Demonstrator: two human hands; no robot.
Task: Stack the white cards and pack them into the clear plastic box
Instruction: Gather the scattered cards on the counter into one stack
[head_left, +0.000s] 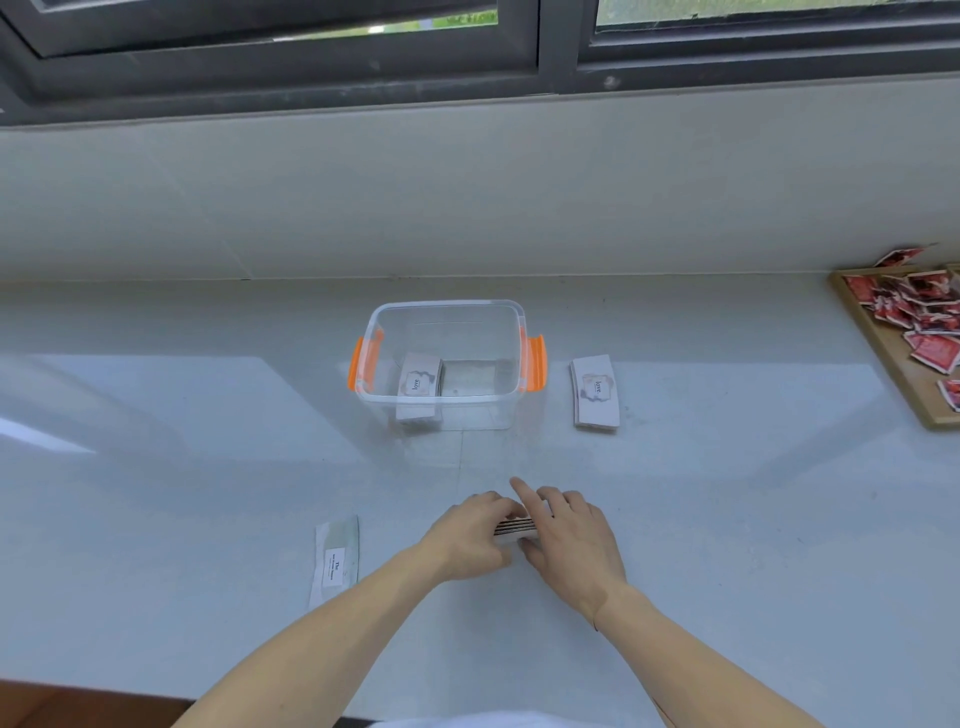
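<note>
Both hands (524, 540) squeeze a card stack (515, 526); box (445, 312) beyond.

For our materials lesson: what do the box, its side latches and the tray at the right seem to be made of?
Box: clear glossy plastic, contents showing through its walls. Latches: opaque orange plastic, smooth-looking. Tray: probably light wood with a raised edge; grain is too blurred to confirm.

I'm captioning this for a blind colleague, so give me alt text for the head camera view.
Two bare hands, left hand and right hand, squeeze a stack of white cards between them on a pale counter. Beyond sits an open clear plastic box with orange latches, one card stack inside and another stack to its right.
</note>
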